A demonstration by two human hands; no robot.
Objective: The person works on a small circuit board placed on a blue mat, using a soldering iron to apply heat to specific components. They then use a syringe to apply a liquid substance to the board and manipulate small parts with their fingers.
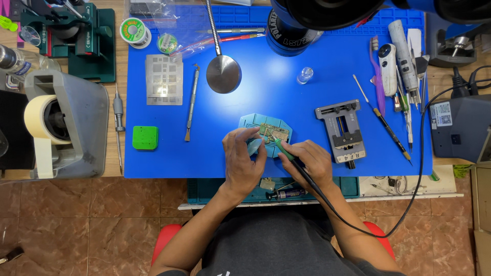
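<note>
- On the blue mat [215,153], left hand [243,158] pinches a pale, indistinct piece beside the circuit board [273,131].
- Right hand [309,162] clamps a corded soldering iron [283,149]; its tip is too small to discern.

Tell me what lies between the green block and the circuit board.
In the head view, only a thin metal tool crosses the blue mat between the green block and circuit board.

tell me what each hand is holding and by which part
The right hand grips a corded soldering iron by its handle, tip on the circuit board. The left hand pinches a small pale blue object.
</note>
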